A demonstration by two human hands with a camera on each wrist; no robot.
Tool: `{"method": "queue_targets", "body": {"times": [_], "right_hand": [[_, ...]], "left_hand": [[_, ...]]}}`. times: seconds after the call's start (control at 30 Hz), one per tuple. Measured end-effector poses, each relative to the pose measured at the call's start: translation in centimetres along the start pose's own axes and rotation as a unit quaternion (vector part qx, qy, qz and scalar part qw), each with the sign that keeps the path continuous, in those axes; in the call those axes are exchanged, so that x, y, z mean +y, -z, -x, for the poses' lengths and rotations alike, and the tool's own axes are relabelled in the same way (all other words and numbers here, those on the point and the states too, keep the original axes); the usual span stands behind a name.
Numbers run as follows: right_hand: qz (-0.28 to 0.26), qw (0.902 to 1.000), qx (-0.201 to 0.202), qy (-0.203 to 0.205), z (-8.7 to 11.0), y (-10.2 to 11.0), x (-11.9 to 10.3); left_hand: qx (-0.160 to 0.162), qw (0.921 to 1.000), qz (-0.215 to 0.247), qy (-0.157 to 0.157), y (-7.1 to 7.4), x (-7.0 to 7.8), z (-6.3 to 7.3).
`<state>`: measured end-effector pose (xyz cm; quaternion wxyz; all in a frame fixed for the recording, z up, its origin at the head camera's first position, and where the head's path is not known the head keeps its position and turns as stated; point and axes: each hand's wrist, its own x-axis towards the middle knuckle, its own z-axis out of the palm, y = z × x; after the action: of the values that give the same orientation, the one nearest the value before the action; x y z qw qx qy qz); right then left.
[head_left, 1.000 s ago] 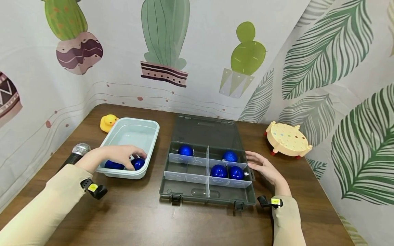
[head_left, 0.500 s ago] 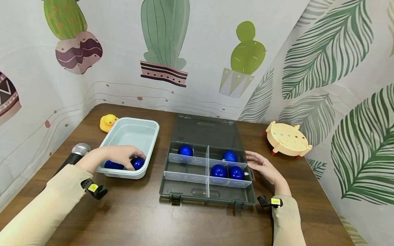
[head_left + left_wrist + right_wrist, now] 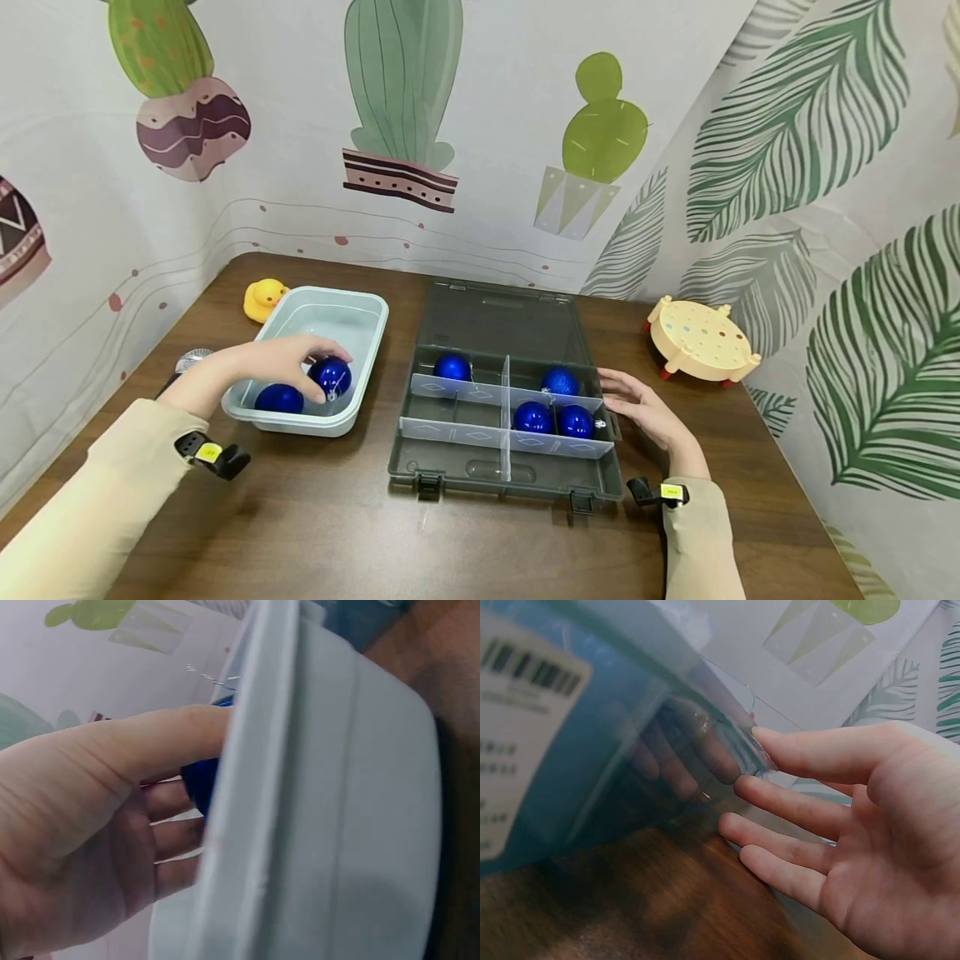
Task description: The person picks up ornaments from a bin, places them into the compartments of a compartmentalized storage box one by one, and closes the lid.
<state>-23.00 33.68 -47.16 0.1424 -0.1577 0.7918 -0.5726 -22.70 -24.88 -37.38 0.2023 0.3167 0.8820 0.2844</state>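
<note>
1. left hand (image 3: 288, 362): its grip pinches a blue ball (image 3: 332, 377) at the near end of a pale tub (image 3: 381, 333); a second blue ball (image 3: 279, 398) lies beside it in the tub.
2. right hand (image 3: 645, 412): fingers spread, touching the right side of a grey divided box (image 3: 450, 462) on the counter (image 3: 360, 525).
3. the box's white label (image 3: 529, 750) bears a barcode (image 3: 531, 669); its printed lines are too blurred to read.
4. yellow wrist tags (image 3: 209, 452) carry marks too small to read.
</note>
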Motion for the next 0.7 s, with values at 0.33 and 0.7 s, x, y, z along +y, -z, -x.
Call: {"method": "queue_targets", "body": {"times": [0.33,0.7], "right_hand": [[-0.001,1.0000,-0.004,-0.005,0.1,0.0,-0.1],[0.000,1.0000,0.001,-0.008,0.0,0.0,-0.1]], "left_hand": [[0.130,0.9908,-0.033,-0.017,1.0,0.8,0.0],[0.203,0.9783,-0.038,-0.022,0.6,2.7,-2.6]]}}
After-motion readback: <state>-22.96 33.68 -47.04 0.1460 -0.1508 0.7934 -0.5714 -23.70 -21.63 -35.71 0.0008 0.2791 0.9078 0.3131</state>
